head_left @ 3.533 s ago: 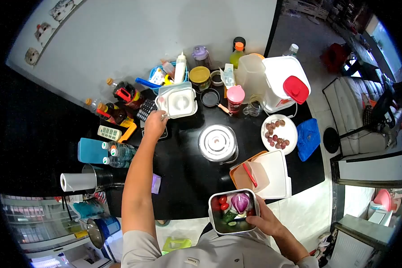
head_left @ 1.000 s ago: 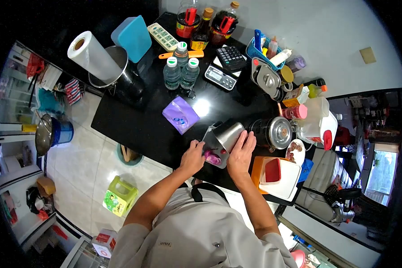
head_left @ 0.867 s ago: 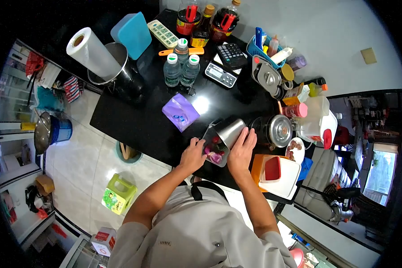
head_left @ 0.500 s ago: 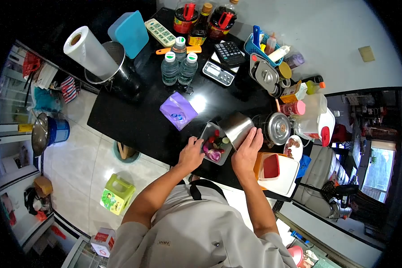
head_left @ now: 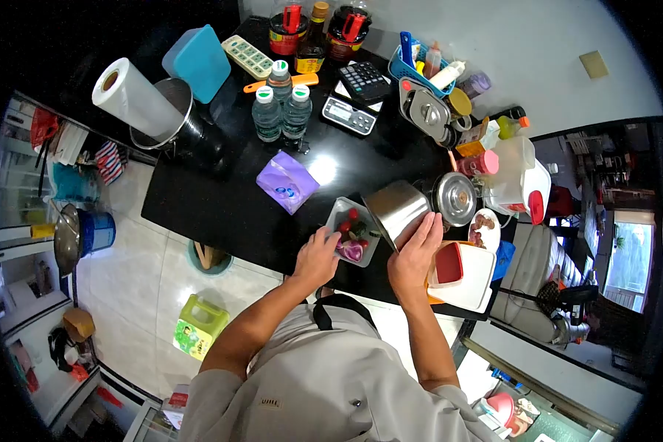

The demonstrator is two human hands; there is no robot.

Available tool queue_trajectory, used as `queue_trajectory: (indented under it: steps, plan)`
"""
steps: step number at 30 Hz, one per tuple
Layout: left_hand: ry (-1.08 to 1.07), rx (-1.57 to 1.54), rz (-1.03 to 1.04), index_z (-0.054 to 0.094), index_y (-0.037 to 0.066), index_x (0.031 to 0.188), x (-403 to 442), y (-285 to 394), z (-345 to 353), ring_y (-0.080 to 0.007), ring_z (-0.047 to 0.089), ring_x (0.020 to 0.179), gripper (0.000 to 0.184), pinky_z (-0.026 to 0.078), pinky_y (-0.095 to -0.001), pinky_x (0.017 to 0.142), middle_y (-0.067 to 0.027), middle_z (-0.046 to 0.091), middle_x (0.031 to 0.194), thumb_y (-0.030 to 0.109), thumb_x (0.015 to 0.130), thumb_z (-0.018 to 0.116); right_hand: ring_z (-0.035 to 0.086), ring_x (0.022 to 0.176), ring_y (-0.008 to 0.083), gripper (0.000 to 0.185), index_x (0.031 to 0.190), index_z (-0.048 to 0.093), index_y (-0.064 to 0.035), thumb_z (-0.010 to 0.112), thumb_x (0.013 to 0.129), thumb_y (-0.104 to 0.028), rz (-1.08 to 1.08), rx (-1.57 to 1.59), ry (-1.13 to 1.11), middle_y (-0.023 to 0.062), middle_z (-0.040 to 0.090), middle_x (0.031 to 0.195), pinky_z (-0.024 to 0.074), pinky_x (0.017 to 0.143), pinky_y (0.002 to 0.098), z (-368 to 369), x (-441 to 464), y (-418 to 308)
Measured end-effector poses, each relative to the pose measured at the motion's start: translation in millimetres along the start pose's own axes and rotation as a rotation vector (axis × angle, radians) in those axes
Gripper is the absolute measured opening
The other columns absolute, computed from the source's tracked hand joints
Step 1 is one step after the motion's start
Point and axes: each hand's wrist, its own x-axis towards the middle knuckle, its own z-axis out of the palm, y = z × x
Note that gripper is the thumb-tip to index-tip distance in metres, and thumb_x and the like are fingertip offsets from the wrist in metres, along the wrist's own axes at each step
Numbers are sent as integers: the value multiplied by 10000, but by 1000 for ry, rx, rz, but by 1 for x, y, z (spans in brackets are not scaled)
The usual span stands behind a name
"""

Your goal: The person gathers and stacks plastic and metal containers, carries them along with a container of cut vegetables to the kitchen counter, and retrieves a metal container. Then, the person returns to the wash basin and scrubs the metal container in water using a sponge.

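My left hand [head_left: 317, 258] grips the left edge of a clear plastic container [head_left: 337, 215] on the black counter. Inside it lie red pieces that look like cut chilli or tomato [head_left: 353, 214], some green pieces and a purple onion piece [head_left: 350, 252]. My right hand [head_left: 418, 254] holds a stainless steel bowl [head_left: 396, 210] from its outer side, fingers laid along the metal and thumb partly hidden. Tilted on its side, the bowl has its rim toward the container's right edge; its inside is out of sight. A purple packet [head_left: 287, 182] lies just beyond the container.
Three water bottles [head_left: 281, 107], a scale [head_left: 348, 116] and a calculator [head_left: 365, 79] stand farther back. At right are a lidded pot [head_left: 457, 199], a plate of food [head_left: 484, 230] and a white lid-like board [head_left: 473, 283]. A metal bucket [head_left: 173, 110] stands far left.
The steel bowl and my right hand have shifted right, away from the container, uncovering more of it. My left hand stays at the container's edge. The whole view has drifted slightly.
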Motion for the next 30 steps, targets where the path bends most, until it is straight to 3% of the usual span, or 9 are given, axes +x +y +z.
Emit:
queue_trajectory:
  steps: [4, 7, 11, 13, 15, 18, 22, 27, 30]
  plan:
    - [27, 50, 213, 569, 46, 1224, 10, 14, 1, -340, 556, 1095, 446, 508, -455, 875, -149, 534, 1187, 89, 792, 673, 299, 1340, 545, 832, 1457, 175, 143, 546, 712, 127, 84, 69, -14, 404, 260, 1435, 253, 1140, 558, -15, -3, -1]
    - [-102, 106, 257, 591, 42, 1195, 15, 15, 10, -325, 571, 1063, 382, 512, -447, 856, -128, 570, 1097, 57, 813, 607, 267, 1371, 523, 880, 1474, 146, 123, 558, 696, 122, 196, 157, -45, 379, 241, 1461, 215, 1170, 515, -31, -10, -3]
    - [-81, 115, 252, 603, 39, 1152, 22, 15, 20, -322, 594, 1009, 331, 520, -445, 829, -125, 595, 1021, 46, 822, 570, 245, 1402, 489, 870, 1479, 146, 115, 537, 702, 115, 350, 245, -74, 351, 234, 1488, 163, 1192, 497, -39, -27, 7]
    - [-117, 121, 213, 597, 43, 1126, 24, 15, 22, -332, 610, 985, 291, 527, -449, 816, -135, 606, 1011, 62, 839, 555, 233, 1421, 463, 844, 1481, 139, 117, 500, 718, 107, 521, 457, -129, 349, 238, 1491, 155, 1198, 475, -33, -44, 21]
    - [-122, 117, 214, 591, 45, 1120, 26, 14, 25, -335, 613, 988, 276, 528, -455, 814, -138, 609, 1015, 70, 848, 546, 313, 1394, 400, 775, 1479, 212, 83, 459, 745, 83, 568, 516, -76, 300, 323, 1459, 206, 1180, 429, -28, -62, 31]
    - [-146, 105, 199, 581, 49, 1122, 29, 13, 27, -341, 614, 1001, 274, 525, -460, 827, -146, 613, 1037, 78, 851, 547, 454, 1267, 258, 633, 1429, 364, 8, 425, 799, 27, 795, 995, -54, 172, 473, 1344, 314, 1103, 350, -30, -76, 37]
    - [-203, 73, 137, 578, 56, 1131, 29, 22, 22, -349, 612, 1016, 309, 513, -453, 866, -155, 614, 1076, 70, 822, 586, 463, 1264, 248, 624, 1426, 364, 14, 443, 807, 30, 1030, 1194, -77, 166, 484, 1341, 324, 1098, 342, -36, -89, 35]
    - [-155, 3, 158, 585, 48, 1113, 28, 33, 9, -345, 616, 998, 331, 510, -446, 847, -148, 620, 1059, 60, 785, 627, 427, 1317, 288, 680, 1465, 300, 30, 450, 802, 29, 955, 1050, -77, 201, 437, 1402, 295, 1129, 364, -23, -111, 43]
    - [-7, -190, 122, 607, 34, 1060, 26, 51, -11, -347, 637, 873, 292, 521, -438, 750, -146, 634, 976, 43, 770, 645, 328, 1381, 393, 789, 1496, 179, 64, 454, 756, 47, 698, 762, -101, 283, 305, 1470, 248, 1166, 416, -26, -110, 42]
